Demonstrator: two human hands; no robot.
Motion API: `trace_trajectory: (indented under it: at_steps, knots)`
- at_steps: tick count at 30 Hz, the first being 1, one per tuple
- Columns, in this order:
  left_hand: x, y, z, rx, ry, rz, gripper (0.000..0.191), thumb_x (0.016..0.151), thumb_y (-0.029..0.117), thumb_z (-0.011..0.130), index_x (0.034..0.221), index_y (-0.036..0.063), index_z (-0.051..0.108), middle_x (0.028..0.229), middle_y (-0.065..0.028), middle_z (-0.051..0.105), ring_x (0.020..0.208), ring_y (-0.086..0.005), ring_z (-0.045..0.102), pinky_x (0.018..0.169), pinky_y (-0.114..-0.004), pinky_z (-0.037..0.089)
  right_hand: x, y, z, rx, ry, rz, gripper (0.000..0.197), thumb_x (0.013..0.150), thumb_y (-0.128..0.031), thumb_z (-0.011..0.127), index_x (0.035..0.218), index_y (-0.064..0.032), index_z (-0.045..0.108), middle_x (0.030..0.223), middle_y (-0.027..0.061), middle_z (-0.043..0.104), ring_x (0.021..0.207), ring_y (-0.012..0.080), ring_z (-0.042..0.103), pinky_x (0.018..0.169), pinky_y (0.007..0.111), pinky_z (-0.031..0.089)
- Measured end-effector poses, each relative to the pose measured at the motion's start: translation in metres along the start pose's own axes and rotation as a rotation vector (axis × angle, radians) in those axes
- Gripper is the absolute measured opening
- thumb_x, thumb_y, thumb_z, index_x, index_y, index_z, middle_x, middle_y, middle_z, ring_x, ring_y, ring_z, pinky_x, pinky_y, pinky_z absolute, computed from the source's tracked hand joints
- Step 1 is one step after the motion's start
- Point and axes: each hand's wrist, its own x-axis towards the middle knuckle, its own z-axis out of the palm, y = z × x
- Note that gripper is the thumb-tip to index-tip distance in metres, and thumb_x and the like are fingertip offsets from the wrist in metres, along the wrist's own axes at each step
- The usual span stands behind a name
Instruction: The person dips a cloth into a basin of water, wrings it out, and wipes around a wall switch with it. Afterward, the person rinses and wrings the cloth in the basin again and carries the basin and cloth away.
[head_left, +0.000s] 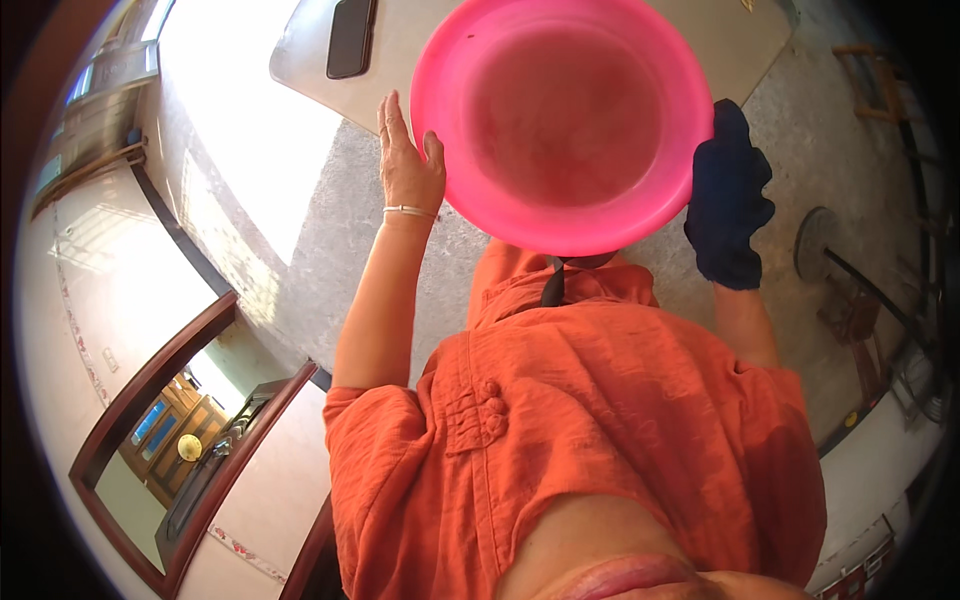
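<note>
A round pink plastic basin (465, 199) is in front of my body, overlapping the near edge of a pale table (315, 45). Its inner bottom looks dull reddish-brown, and I cannot tell whether that is liquid. At the basin's left side is my bare left hand (411, 165), a thin bracelet on its wrist. Its fingers point up and apart from the rim, while the thumb side meets the basin's edge. My right hand (729, 199) is covered by a dark blue cloth or mitt and lies against the right rim. The covering hides its fingers.
A dark smartphone (350, 37) lies on the table, left of the basin. Bright sunlight falls on the grey concrete floor (337, 217). At right stand a round-based metal stand (817, 244) and a wooden chair or stool (874, 79). A wood-framed opening (124, 416) is at lower left.
</note>
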Motion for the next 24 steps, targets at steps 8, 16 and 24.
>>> trace_trajectory:
  at_steps: [8,16,24]
  knots:
    - [-0.004,-0.009,0.021,-0.315,0.045,-0.217,0.054,0.087,0.011,0.046,0.137,0.0042,0.028,0.130,-0.0219,0.045,0.119,-0.0370,0.046,0.096,-0.040,0.040,0.021,-0.019,-0.019,0.555,0.202,-0.246,0.021,0.075,-0.017,0.057,0.095,-0.0127,0.062,0.086,0.0087,0.060,0.077,0.0259,0.057,0.063,0.043,0.043]
    - [-0.004,-0.008,0.035,-0.525,0.064,-0.184,0.045,0.093,0.016,0.043,0.135,0.0046,0.034,0.127,-0.0223,0.048,0.115,-0.0367,0.049,0.094,-0.039,0.042,0.064,-0.158,0.062,1.068,-0.005,-0.658,0.020,0.075,-0.019,0.057,0.093,-0.0140,0.064,0.081,0.0070,0.062,0.071,0.0233,0.058,0.060,0.043,0.042]
    - [-0.001,-0.004,0.029,-0.460,0.123,-0.176,0.045,0.092,0.016,0.042,0.135,0.0061,0.034,0.119,-0.0238,0.053,0.106,-0.0393,0.054,0.088,-0.042,0.045,0.034,-0.209,0.090,0.064,0.165,-0.735,0.014,0.071,-0.017,0.055,0.077,-0.0053,0.058,0.070,0.0131,0.056,0.065,0.0279,0.056,0.055,0.039,0.045]
